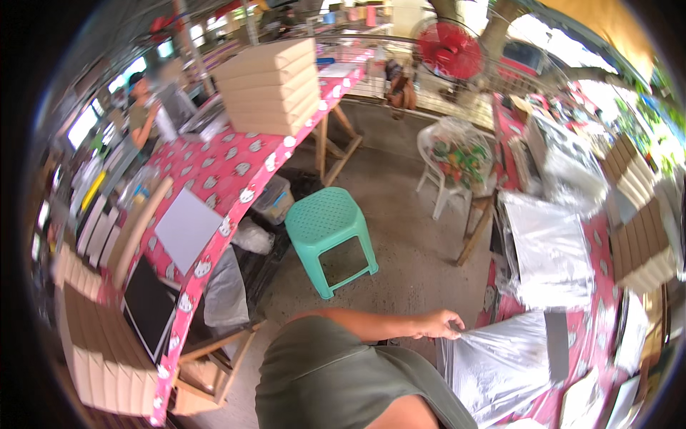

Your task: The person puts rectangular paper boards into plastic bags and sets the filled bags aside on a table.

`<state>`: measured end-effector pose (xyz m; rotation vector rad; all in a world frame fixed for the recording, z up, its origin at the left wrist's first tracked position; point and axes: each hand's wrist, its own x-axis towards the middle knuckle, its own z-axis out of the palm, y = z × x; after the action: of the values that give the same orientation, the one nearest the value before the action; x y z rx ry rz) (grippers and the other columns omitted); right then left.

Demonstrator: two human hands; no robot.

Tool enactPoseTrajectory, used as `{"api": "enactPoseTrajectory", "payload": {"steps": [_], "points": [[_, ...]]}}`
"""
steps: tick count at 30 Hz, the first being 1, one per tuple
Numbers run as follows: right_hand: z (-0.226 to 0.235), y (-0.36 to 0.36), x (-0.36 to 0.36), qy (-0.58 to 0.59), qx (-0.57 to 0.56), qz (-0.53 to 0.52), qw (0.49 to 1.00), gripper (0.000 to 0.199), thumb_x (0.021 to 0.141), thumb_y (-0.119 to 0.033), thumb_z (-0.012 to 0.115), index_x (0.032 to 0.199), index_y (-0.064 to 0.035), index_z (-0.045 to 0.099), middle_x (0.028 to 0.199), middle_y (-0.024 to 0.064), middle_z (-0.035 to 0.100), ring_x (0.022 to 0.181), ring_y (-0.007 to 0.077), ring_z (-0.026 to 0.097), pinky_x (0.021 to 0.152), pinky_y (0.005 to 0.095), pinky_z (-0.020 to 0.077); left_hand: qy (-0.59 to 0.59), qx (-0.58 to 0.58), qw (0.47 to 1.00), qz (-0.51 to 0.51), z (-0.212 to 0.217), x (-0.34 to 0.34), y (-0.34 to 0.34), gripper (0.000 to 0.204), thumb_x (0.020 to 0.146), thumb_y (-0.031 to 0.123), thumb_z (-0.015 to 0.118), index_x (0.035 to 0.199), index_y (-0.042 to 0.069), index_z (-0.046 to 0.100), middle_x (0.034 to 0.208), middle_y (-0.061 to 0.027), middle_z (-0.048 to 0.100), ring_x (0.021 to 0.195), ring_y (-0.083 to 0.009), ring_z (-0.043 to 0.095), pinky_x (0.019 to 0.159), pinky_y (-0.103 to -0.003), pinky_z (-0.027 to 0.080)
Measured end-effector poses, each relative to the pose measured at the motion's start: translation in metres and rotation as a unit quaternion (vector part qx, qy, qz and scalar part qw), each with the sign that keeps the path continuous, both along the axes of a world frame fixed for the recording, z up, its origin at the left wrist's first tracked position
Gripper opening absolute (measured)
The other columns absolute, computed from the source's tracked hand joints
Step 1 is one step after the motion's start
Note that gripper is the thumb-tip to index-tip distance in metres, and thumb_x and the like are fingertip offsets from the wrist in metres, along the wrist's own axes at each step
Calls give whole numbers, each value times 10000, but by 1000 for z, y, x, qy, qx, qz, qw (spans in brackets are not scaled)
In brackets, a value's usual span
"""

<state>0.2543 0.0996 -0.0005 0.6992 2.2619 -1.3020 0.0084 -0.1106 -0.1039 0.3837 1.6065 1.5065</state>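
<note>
My left hand (pixel 441 325) reaches across to the right and pinches the edge of a clear plastic bag (pixel 500 361). The bag lies crumpled on the near end of the pink patterned table (pixel 597 336) at right. A dark flat strip (pixel 557 343) rests just beyond it. My forearm runs along the top of my green shirt (pixel 329 379). A bare stretch of my other arm (pixel 409 416) shows at the bottom edge, with my right hand out of view.
More clear bags (pixel 550 250) and folded cardboard boxes (pixel 643 250) fill the right table. A teal stool (pixel 329 229) and a white chair holding a bag (pixel 457 157) stand in the aisle. The left pink table (pixel 236 164) carries box stacks (pixel 271 86); another person (pixel 143 107) stands behind it.
</note>
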Motion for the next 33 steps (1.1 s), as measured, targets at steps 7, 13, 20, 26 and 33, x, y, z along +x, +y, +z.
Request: {"api": "enactPoseTrajectory", "payload": {"steps": [7, 13, 20, 26, 33], "points": [[-81, 17, 21, 95, -48, -394, 913, 353, 830, -214, 542, 1119, -54, 416, 917, 84, 547, 743, 139, 523, 594, 257, 426, -223, 77, 971, 25, -6, 18, 14, 164, 848, 157, 530, 972, 54, 494, 830, 9, 505, 803, -60, 453, 728, -220, 371], [-132, 9, 50, 197, -323, -485, 788, 436, 813, -77, 535, 1207, -16, 358, 1063, 106, 512, 901, 162, 515, 733, 285, 427, 38, 160, 978, -127, 53, 28, 54, 194, 896, 113, 412, 1072, 32, 396, 814, 14, 427, 721, -28, 374, 661, -188, 334], [-51, -2, -73, 473, -253, -466, 704, 435, 776, 20, 538, 1179, 10, 374, 1066, 129, 517, 951, 205, 526, 842, 323, 422, -55, 240, 927, 281, 73, -58, 98, 436, 810, 372, 562, 1086, 54, 447, 948, -45, 511, 870, -137, 513, 783, -300, 435], [-28, 33, -222, 575, -145, -358, 721, 396, 760, 11, 586, 1120, 6, 420, 1038, 108, 538, 950, 171, 517, 821, 280, 414, -254, 367, 853, 270, 70, -154, 149, 633, 760, 298, 646, 1199, -30, 329, 1157, -152, 460, 975, -256, 512, 884, -367, 425], [-68, -33, -247, 393, -337, -316, 795, 211, 833, -51, 506, 1017, 18, 428, 930, 150, 567, 740, 200, 602, 522, 282, 525, -163, 322, 772, 524, 62, -212, 170, 562, 842, 108, 490, 1301, 52, 170, 1272, -153, 347, 1106, -240, 401, 969, -363, 300]]}}
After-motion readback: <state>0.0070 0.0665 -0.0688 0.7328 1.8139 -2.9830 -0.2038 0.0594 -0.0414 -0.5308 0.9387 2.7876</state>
